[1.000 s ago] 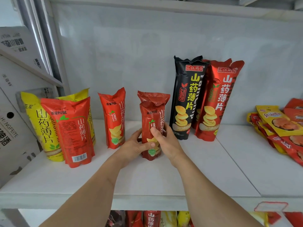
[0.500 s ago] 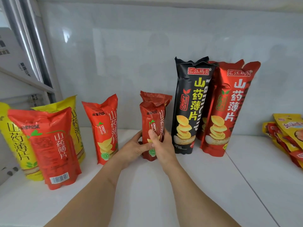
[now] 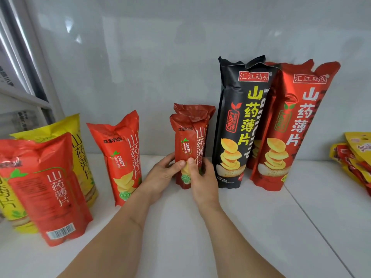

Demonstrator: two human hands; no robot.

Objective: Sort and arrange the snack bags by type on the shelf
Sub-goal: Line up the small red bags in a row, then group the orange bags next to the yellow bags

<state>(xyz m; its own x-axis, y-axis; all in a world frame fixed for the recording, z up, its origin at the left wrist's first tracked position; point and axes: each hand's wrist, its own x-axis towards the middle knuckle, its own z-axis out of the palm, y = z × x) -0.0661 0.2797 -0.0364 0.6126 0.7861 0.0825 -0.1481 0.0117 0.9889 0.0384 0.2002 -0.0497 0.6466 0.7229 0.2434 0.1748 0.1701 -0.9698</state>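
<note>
A small dark-red yam-chip bag (image 3: 190,137) stands upright mid-shelf, with a second one just behind it. My left hand (image 3: 160,177) grips its lower left side and my right hand (image 3: 202,177) grips its lower right side, thumbs meeting on the front. A brighter small red bag (image 3: 122,155) stands to the left. A tall black bag (image 3: 239,121) and a tall red bag (image 3: 289,127) stand right of my hands against the back wall. At the far left a red bag (image 3: 48,187) stands in front of yellow bags (image 3: 80,149).
The white shelf (image 3: 241,227) has a seam running diagonally at the right. A pile of flat yellow and red snack packets (image 3: 353,161) lies at the right edge. Cardboard boxes (image 3: 12,81) stand beyond the shelf's left post.
The view has moved closer and lower toward the shelf. Both hands stay on the small dark-red bag, which stands in about the same spot beside the tall black bag.
</note>
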